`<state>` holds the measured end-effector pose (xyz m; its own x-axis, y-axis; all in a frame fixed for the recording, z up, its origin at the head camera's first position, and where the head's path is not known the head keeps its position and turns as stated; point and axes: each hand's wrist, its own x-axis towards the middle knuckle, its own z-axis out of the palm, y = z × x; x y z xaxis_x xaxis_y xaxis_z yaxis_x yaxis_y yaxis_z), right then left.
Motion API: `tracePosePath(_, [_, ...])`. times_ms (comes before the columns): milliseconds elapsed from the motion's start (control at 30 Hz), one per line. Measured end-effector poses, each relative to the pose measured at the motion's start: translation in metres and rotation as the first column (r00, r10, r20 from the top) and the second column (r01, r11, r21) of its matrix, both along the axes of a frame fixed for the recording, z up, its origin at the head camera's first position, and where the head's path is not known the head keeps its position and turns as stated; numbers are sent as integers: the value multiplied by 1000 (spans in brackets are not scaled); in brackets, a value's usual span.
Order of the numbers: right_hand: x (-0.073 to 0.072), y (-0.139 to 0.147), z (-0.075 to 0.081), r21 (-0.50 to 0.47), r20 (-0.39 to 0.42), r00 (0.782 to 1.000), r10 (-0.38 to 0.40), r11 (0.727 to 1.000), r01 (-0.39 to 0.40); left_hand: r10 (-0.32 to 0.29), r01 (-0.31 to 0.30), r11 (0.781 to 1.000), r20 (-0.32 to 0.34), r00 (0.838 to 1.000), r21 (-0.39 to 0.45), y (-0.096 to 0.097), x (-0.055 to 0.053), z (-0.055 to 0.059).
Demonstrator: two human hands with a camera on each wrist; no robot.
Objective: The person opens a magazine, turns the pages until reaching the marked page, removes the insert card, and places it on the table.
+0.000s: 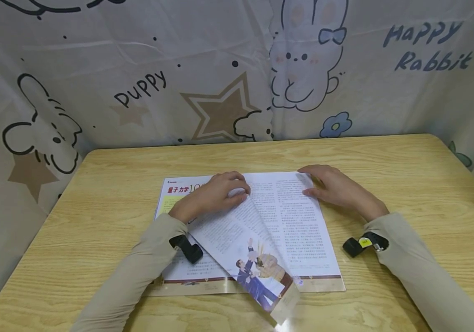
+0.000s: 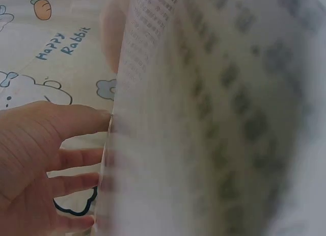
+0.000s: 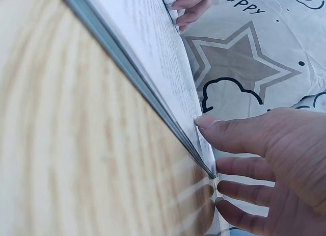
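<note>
An open magazine [image 1: 303, 230] lies on the table, printed text on both pages. My left hand [image 1: 220, 193] pinches a lifted page [image 1: 237, 244] by its upper edge between thumb and fingers. That page is folded over toward the left, with its picture corner hanging down past the magazine's lower edge. In the left wrist view the page [image 2: 147, 144] fills the right side, blurred, beside the left hand [image 2: 46, 154]. My right hand [image 1: 336, 186] rests at the magazine's upper right corner. In the right wrist view its thumb lies on the page's edge, with fingers extended beside the corner.
The wood-grain table [image 1: 108, 198] extends around the magazine on all sides. A printed cloth [image 1: 158, 60] with cartoon animals and stars hangs behind the table and along its sides. Each wrist carries a small black camera [image 1: 193, 249] on a strap.
</note>
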<state>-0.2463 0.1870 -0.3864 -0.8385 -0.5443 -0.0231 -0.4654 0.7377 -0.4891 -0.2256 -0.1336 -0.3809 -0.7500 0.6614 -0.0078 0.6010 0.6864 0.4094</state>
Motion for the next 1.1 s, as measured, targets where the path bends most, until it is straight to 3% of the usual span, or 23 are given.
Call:
tracePosePath(300, [1,0,0,-3,10,1000,-4,1000,4,-86,85,996,-21,996,-28,-2,0,4])
tracePosePath(600, [0,0,-1,-3,-4,1000,3,1000,-3,-77,76,995,-6,997,-64,-5,4,9])
tracePosePath(1100, [0,0,-2,19,-20,1000,16,1000,-15,-59,59,998,21,998,13,-16,4,4])
